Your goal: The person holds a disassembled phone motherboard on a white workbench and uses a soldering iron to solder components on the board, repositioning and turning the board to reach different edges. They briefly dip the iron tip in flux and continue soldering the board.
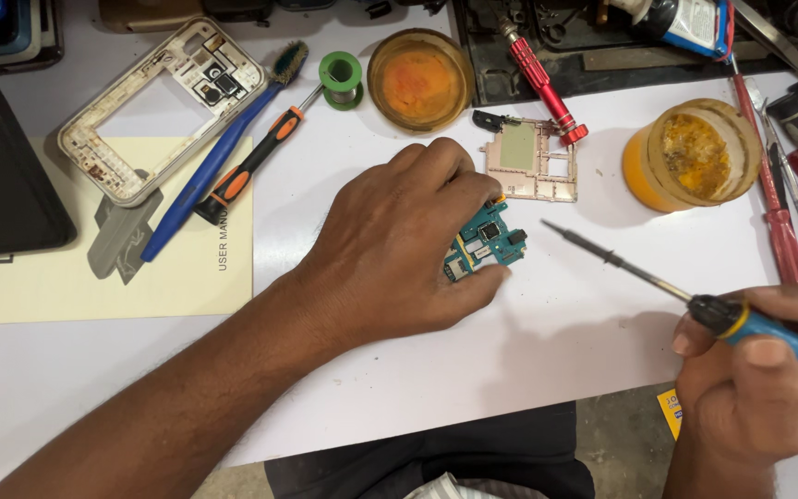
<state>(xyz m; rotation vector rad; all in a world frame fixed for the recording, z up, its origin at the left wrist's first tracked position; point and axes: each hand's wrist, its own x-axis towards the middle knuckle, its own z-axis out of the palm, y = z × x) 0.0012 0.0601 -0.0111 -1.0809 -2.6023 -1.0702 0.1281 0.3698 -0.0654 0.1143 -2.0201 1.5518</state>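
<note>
Table (547,342): white, bare between both hands.
Left hand (399,240): fingers pinch circuit board (489,242).
Right hand (759,388): clenched around soldering iron (695,300), near front edge.

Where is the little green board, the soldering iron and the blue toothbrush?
green board (491,242), head view, on its bare right part beside the left hand's fingers.
soldering iron (616,261), head view, on the middle of its thin metal shaft.
blue toothbrush (205,176), head view, on the middle of its handle.

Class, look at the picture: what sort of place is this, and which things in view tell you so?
Probably a phone repair bench: the left hand holds a small circuit board, the right hand a soldering iron, and a stripped phone frame lies nearby.
</note>
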